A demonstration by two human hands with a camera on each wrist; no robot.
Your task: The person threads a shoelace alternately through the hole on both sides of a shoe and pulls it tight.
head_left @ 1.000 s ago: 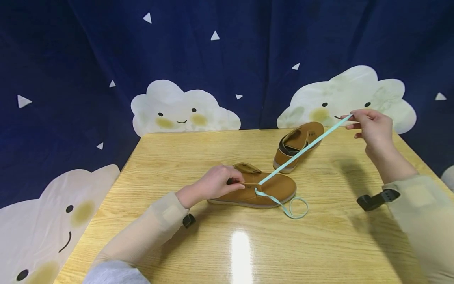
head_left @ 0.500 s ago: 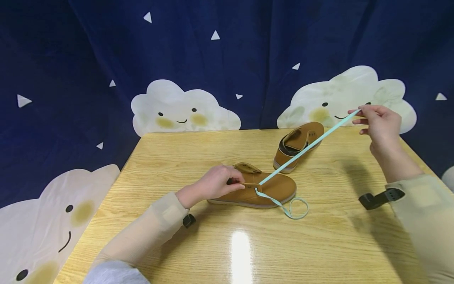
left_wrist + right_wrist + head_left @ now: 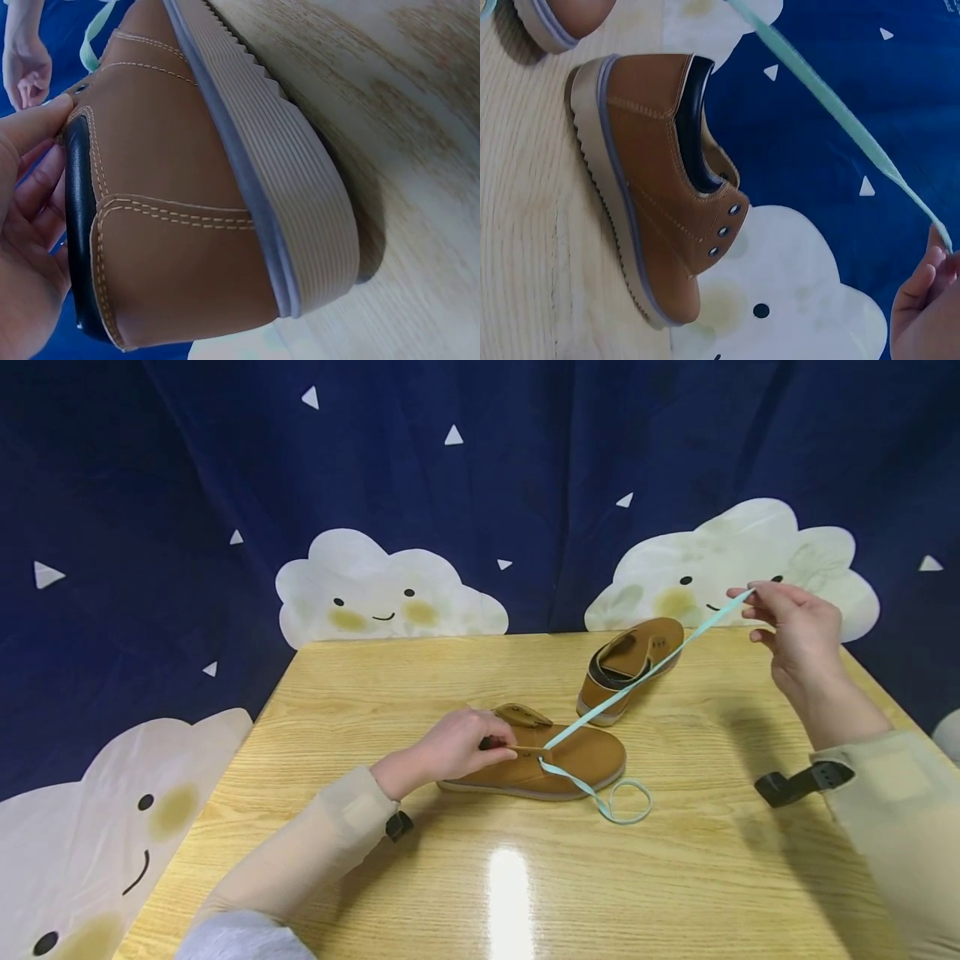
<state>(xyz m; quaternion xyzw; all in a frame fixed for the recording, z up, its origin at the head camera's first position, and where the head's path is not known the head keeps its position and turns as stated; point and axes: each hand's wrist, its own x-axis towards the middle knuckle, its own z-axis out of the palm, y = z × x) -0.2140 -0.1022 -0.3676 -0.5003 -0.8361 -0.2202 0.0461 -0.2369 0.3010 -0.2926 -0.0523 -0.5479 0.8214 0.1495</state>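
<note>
A brown leather shoe (image 3: pixel 596 752) lies on the table, toe to the right. My left hand (image 3: pixel 461 745) pinches the edge of its near eyelet flap between thumb and fingers; the left wrist view shows the dark collar (image 3: pixel 79 225) beside those fingers. A mint-green flat shoelace (image 3: pixel 622 695) runs up from the front of the shoe to my raised right hand (image 3: pixel 802 631), which pinches it near its end. That stretch is nearly straight, with a slight twist. The lace's other part comes out of an eyelet and ends in a loose loop on the tabletop.
A second brown shoe (image 3: pixel 649 180), its eyelets bare of lace, stands farther back on the wooden table (image 3: pixel 420 877). The lace passes in front of it in the head view. Behind the table hangs a dark blue curtain (image 3: pixel 525 468) with cloud prints.
My right hand first moved up and right with the lace, then came slightly back left. The lace has gone from taut to a little slack and twisted. My left hand has stayed put.
</note>
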